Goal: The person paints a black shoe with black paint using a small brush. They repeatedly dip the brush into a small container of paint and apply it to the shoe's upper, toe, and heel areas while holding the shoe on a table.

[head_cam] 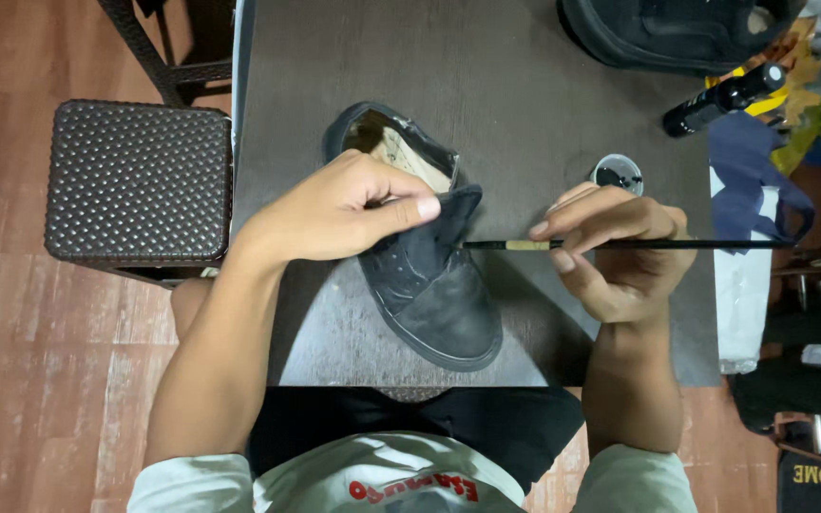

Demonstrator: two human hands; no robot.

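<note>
Seen from above, a person seated at a dark table [544, 85] works a black shoe [425, 275] that lies at the centre of the frame, its toe pointing to the lower right and its opening toward the upper left. The left hand [344, 209], in the middle left of the frame, is pinched shut on the shoe's upper edge, thumb pressed along the tongue, holding it open and steady. The right hand [620, 247], at the centre right, is closed around a long thin brush [620, 244] that runs level across the frame, its tip touching the shoe's lacing area just beside the left thumb. A small open round tin [617, 173] stands just above the right hand, and a black bottle [724, 100] lies near the upper right, beside blue cloth [748, 171]. The shoe's surface looks matte and dusty grey over the toe and sides, so the work appears to be at an early stage: the brush is at the tongue area, and most of the upper, judging by its dull look, seems untreated. A woven stool [140, 180] stands at the left of the table on a reddish floor [40, 380].
</note>
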